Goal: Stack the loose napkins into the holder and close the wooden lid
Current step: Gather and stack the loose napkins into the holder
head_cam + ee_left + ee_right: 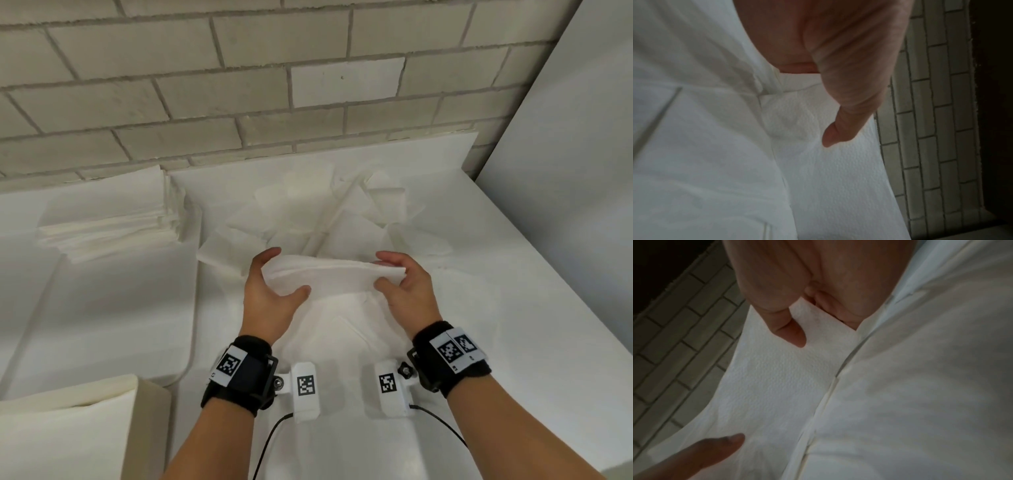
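From the head view, we see the left hand (270, 298) and right hand (406, 284) each gripping one end of a small bundle of napkins (329, 277), lifted above loose napkins (346, 219) scattered on the white worktop (496, 274). A neat stack (113, 219) sits left, near the brick wall (205, 85). Left wrist view: the thumb (840, 128) presses onto embossed paper. Right wrist view: the thumb (791, 332) pinches the bundle's end against the fingers (838, 309).
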`<state>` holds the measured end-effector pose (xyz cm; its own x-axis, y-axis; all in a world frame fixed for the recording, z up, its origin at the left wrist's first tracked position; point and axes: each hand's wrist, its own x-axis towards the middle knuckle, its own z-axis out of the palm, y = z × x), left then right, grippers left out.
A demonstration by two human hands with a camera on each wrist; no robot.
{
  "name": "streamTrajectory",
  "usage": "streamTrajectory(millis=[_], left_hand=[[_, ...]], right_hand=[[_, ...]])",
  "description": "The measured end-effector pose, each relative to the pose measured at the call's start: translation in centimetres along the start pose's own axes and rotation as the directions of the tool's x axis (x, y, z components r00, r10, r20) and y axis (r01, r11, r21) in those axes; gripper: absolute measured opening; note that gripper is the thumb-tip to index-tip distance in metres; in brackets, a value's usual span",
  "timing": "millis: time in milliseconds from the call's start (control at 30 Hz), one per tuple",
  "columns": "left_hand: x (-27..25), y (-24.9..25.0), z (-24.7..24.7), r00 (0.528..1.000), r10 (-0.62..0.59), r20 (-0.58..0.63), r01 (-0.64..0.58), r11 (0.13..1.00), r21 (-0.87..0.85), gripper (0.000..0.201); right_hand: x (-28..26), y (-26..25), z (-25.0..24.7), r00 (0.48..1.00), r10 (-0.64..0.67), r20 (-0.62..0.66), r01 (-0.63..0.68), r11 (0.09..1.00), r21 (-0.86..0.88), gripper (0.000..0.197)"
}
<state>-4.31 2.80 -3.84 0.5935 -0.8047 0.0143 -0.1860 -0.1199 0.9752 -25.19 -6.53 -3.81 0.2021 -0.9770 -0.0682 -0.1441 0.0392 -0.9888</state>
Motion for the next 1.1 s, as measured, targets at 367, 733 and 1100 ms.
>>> streamTrajectory(millis=[367, 733, 1100], left_hand=[[0.6, 0.2, -0.5, 1.000, 0.017, -0.023, -0.018, 0.999, -0.038, 0.070], [0.0, 1.1, -1.5, 0.998, 0.048, -0.045, -0.048, 0.999, -0.012, 0.070], [-0.8, 0.6, -0.5, 0.999, -0.024, -0.036, 0.020, 0.996, -0.093, 0.075]], right_hand=[[1.1, -0.8, 1.7, 1.000, 0.027, -0.005, -0.025, 0.987, 0.157, 0.044], [1.0, -1.9, 2.6, 0.999, -0.050, -0.014, 0.051, 0.994, 0.100, 0.021], [1.5, -1.3, 2.1, 1.000, -0.014, -0.008, 0.015, 0.993, 0.116, 0.038]])
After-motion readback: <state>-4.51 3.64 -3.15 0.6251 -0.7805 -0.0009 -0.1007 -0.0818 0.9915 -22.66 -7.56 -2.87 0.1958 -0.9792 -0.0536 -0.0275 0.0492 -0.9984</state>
